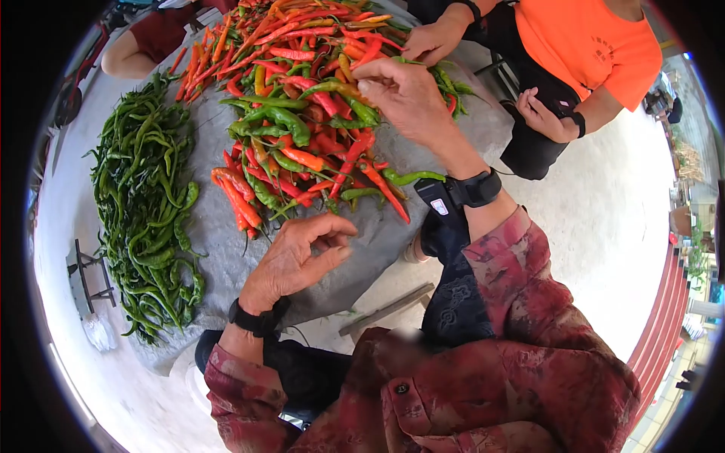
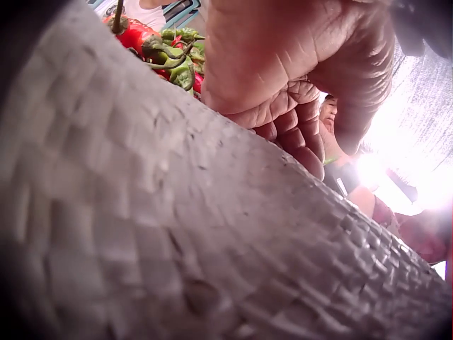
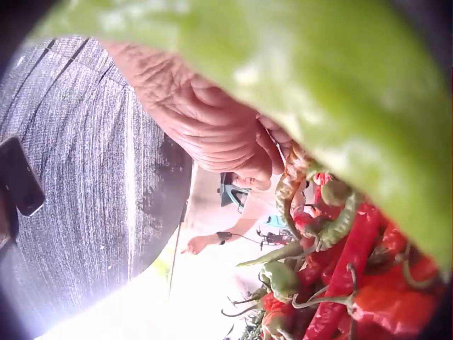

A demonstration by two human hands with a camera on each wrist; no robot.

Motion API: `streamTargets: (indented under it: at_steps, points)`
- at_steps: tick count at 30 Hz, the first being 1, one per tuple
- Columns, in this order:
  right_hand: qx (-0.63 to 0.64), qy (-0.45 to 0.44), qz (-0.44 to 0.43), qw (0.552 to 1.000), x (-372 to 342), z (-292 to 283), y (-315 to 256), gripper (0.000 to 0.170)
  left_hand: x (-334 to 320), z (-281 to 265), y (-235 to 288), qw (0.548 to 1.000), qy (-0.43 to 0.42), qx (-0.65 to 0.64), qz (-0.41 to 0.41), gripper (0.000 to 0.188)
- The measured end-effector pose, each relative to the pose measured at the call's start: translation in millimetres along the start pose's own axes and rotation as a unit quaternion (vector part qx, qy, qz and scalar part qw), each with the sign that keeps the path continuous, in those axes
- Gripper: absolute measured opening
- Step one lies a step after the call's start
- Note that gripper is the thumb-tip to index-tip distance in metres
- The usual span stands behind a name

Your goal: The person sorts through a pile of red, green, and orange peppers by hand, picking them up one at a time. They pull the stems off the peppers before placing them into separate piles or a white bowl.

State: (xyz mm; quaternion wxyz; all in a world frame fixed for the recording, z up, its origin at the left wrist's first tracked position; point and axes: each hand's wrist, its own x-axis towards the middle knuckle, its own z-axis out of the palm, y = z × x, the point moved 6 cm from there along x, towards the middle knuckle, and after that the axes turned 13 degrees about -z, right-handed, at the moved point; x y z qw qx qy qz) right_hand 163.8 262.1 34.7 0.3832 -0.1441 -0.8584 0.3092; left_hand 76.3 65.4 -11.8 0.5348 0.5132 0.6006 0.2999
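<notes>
The left hand hovers at the near edge of the pepper pile, fingers loosely curled around nothing; its curled fingers also show in the left wrist view. Over the pile's right side, the right hand reaches in with thumb and fingers together. In the right wrist view this hand pinches a wrinkled orange-green pepper; the exact contact is partly hidden. Red peppers and green ones lie mixed under the hands. A green pepper lies by the right wrist and blurs across the right wrist view.
A long heap of green peppers lies on the left of the grey sheet. Another person's hand reaches into the pile from the far right, beside an orange shirt. A wooden stool stands below the near edge.
</notes>
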Motion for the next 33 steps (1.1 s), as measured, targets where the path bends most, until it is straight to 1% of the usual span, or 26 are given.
streamTargets:
  at_steps: [2,3,4,6,7,8,9,10,12,13,14,16,18,20,21,23,24,26,27,28,29,30,31,32,33]
  points:
    - [-0.006,0.047,-0.009,0.999,-2.9,-9.0,-4.0,0.016,-0.7,0.1,1.8,1.000,0.002,0.018,0.019,0.024]
    - [-0.079,0.023,-0.025,0.996,-3.2,-14.5,-11.2,0.015,-0.9,0.5,1.9,1.000,0.003,0.017,0.018,0.024]
    - [-0.079,0.023,-0.025,0.996,-5.8,-17.6,-11.8,0.015,-0.9,0.7,2.8,1.000,0.005,0.019,0.021,0.024]
    - [0.024,-0.051,0.009,0.998,-11.3,-13.3,-9.1,0.018,-0.1,1.9,3.6,0.999,0.005,0.022,0.024,0.024]
    - [0.023,-0.050,0.010,0.998,-13.1,-19.0,-9.8,0.018,0.6,2.2,3.0,1.000,0.005,0.018,0.022,0.024]
    - [-0.029,-0.204,0.037,0.978,-18.1,-9.1,-9.8,0.027,1.4,2.0,2.7,1.000,0.005,0.015,0.019,0.024]
    - [-0.080,-0.353,0.064,0.930,-29.3,0.7,-7.7,0.037,1.9,1.7,3.1,1.000,0.004,0.016,0.019,0.024]
    - [-0.080,-0.351,0.065,0.931,-35.2,1.0,-7.2,0.037,2.4,1.5,3.2,1.000,0.003,0.025,0.013,0.024]
    - [-0.159,-0.372,-0.021,0.914,-53.1,7.5,-8.2,0.051,3.2,1.5,2.9,0.999,-0.002,0.036,0.010,0.024]
    - [-0.164,-0.347,-0.070,0.921,-59.4,10.9,-12.5,0.054,2.9,1.7,1.4,0.999,-0.003,0.031,0.005,0.024]
    - [-0.167,-0.347,-0.071,0.920,-61.4,14.5,-17.8,0.054,3.2,1.9,0.1,1.000,-0.002,0.025,0.001,0.024]
    - [-0.201,-0.380,-0.058,0.901,-66.9,24.4,-23.8,0.061,3.5,2.6,-1.2,1.000,-0.001,0.022,0.008,0.024]
    - [-0.198,-0.367,-0.075,0.906,-68.8,24.8,-23.4,0.060,3.1,2.3,-2.2,1.000,0.000,0.019,0.013,0.024]
    - [-0.155,-0.376,-0.031,0.913,-66.7,22.0,-15.6,0.049,2.8,2.7,-1.6,1.000,-0.001,0.020,0.016,0.024]
    - [-0.155,-0.376,-0.034,0.913,-63.9,20.3,-15.6,0.049,2.3,2.2,-1.9,1.000,0.002,0.021,0.016,0.024]
    - [-0.163,-0.407,0.025,0.899,-61.2,14.5,-8.6,0.037,2.1,2.5,-2.0,1.000,-0.007,0.006,0.020,0.024]
    - [-0.164,-0.408,0.023,0.898,-58.0,9.0,-7.3,0.037,1.8,1.9,-1.0,1.000,-0.004,0.005,0.021,0.024]
    - [-0.096,-0.391,0.080,0.912,-52.9,-6.9,1.5,0.030,0.6,2.6,-0.3,1.000,-0.009,0.013,0.014,0.023]
    - [-0.048,-0.373,0.081,0.923,-48.0,-14.2,1.9,0.031,0.2,2.8,-1.0,1.000,-0.007,0.011,0.014,0.023]
    - [-0.049,-0.375,0.080,0.922,-46.6,-19.4,2.2,0.031,0.2,3.4,-1.2,1.000,-0.008,0.013,0.015,0.023]
    - [0.035,-0.314,0.095,0.944,-41.3,-26.6,-0.5,0.034,0.3,3.7,-1.1,1.000,-0.010,0.016,0.017,0.023]
    - [0.118,-0.250,0.109,0.955,-36.9,-34.3,-1.3,0.038,0.4,3.3,-0.7,1.000,-0.008,0.016,0.017,0.023]
    - [0.199,-0.197,0.142,0.949,-41.2,-37.7,8.1,0.046,0.6,3.4,-0.5,1.000,-0.011,0.017,0.016,0.024]
    - [0.250,-0.224,0.212,0.918,-38.3,-43.3,-6.7,0.053,0.7,3.6,-0.3,1.000,-0.015,0.018,0.014,0.025]
    - [0.249,-0.224,0.211,0.918,-37.6,-43.5,-7.0,0.053,0.6,3.4,0.1,1.000,-0.014,0.018,0.015,0.025]
